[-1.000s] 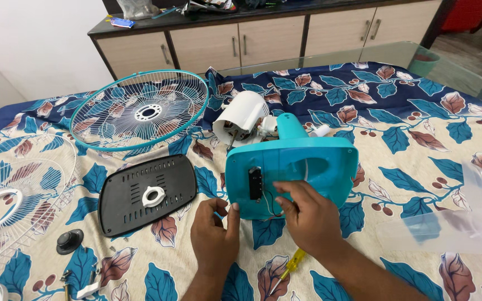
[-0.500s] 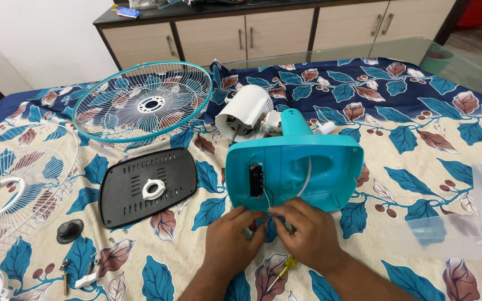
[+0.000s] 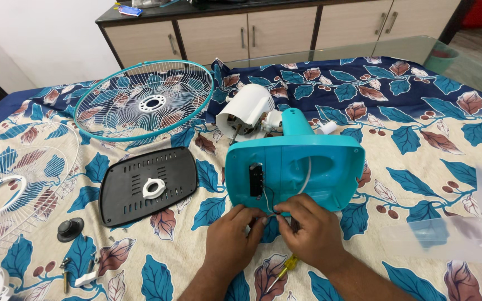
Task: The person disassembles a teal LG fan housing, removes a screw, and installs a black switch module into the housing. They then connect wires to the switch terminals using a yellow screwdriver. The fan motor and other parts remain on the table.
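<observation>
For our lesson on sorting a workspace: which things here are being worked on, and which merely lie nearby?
In hand:
left hand
right hand
thin wires
teal fan base

Lying nearby:
teal grille
white grille
black cover plate
black knob
screwdriver

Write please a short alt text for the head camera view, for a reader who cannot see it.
Left hand and right hand pinch thin wires at the open underside of a teal fan base on a leaf-print cloth. A black base plate, teal fan guard and yellow-handled screwdriver lie nearby.
</observation>
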